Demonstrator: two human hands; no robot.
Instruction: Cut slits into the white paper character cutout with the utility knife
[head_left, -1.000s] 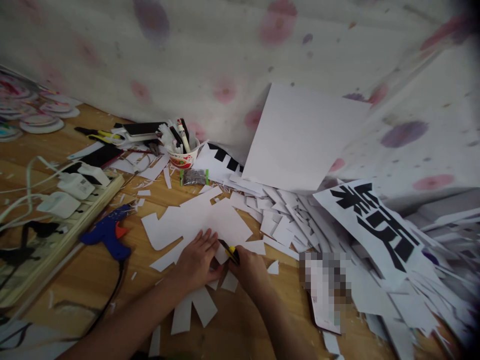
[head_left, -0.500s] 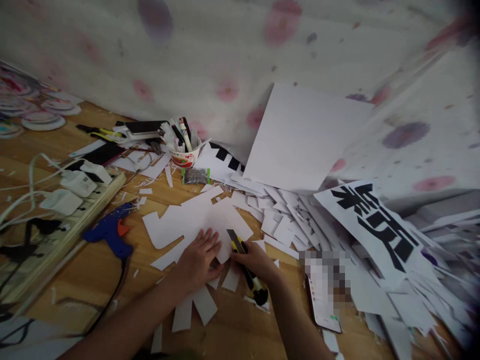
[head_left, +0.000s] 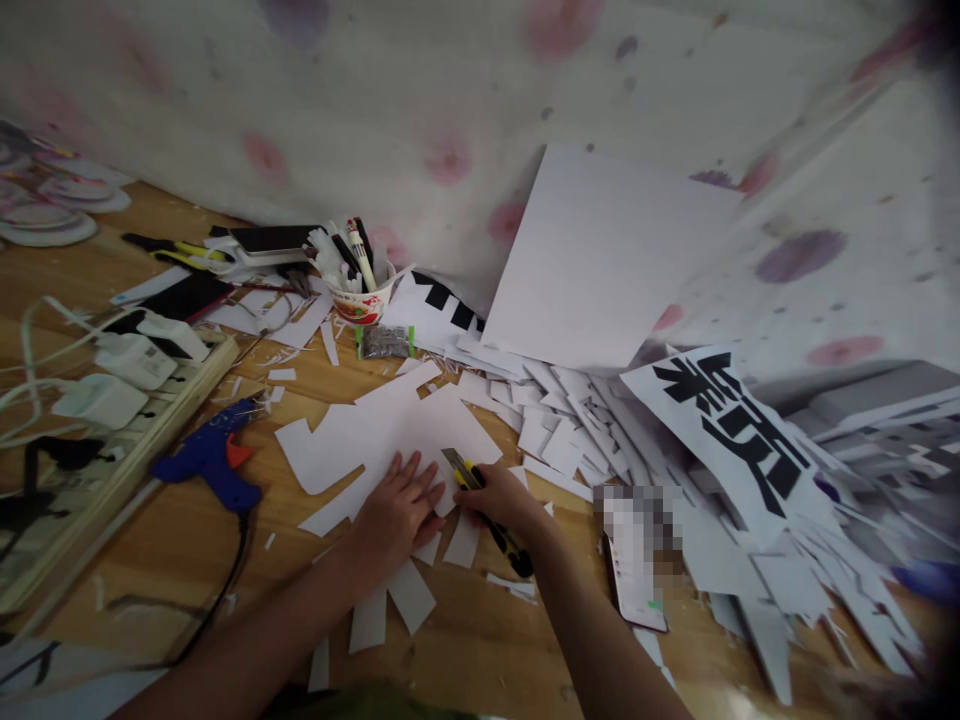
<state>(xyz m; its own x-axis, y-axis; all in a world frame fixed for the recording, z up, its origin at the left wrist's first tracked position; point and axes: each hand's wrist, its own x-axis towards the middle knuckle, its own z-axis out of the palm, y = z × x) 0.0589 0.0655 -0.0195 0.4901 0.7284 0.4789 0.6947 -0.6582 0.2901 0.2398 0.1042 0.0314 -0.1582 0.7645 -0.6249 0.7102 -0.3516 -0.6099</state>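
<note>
Observer: Reading from near to far, which risks are you seeing?

Operator: From my remote station I am noting loose strips (head_left: pixel 411 597) lying on the tabletop (head_left: pixel 465 640); they could be catching under the work and unsettling it. My left grip (head_left: pixel 397 515) is resting flat, digits slightly spread, on the notched white sheet (head_left: pixel 405 420), which is lying at mid-tabletop before me. My right grip (head_left: pixel 502 500) is clasping the yellow-and-black cutter (head_left: pixel 510 550). Its exposed blade is pointing away from me, near the left fingertips; a slip, caused by shifting paper, could be nicking them. Whether the blade is touching the sheet, I am not able to tell.

Observer: And the counts, in the same order?

Operator: I am counting two grips, one cutter and one notched sheet. To the right, one phone (head_left: pixel 630 580) is lying; to the left, one blue glue gun (head_left: pixel 206 455) and one power strip (head_left: pixel 82 500), which is bearing three white adapters (head_left: pixel 101 398). Farther off, one lettered sheet (head_left: pixel 720 440) is lying at right, one packet (head_left: pixel 386 341) is sitting before one cup of pens (head_left: pixel 360 303), and one large board (head_left: pixel 600 265) is leaning against the flowered curtain (head_left: pixel 435 80). Scraps are overlapping too heavily for counting.
</note>
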